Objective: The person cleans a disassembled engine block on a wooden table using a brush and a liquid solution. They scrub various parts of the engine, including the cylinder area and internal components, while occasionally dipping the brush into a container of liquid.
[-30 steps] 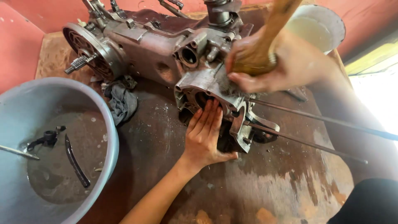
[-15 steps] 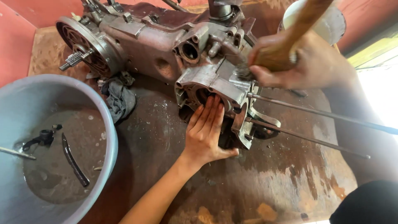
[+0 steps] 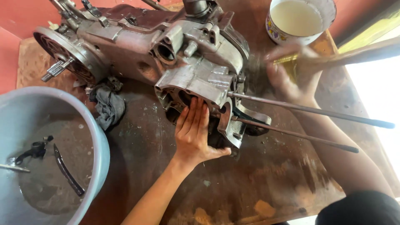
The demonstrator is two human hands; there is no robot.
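Note:
A grey metal engine case (image 3: 141, 46) lies on a rusty brown table (image 3: 266, 175). My left hand (image 3: 192, 133) rests flat with fingers together against the case's open front end, covering the opening. My right hand (image 3: 291, 75) is blurred to the right of the case and grips a brush with a wooden handle (image 3: 358, 52). Its bristles (image 3: 254, 71) are near the case's right side. Two long steel studs (image 3: 308, 110) stick out from the case toward the right.
A large grey basin (image 3: 100, 141) at the left holds murky liquid and small dark parts (image 3: 66, 171). A grey rag (image 3: 107, 106) lies under the case. A white bowl of pale liquid (image 3: 298, 18) stands at the back right. Red walls enclose the table.
My right hand has swung the brush off the case's top to its right side, the handle now pointing right. The view has shifted, and the left hand stays pressed on the case.

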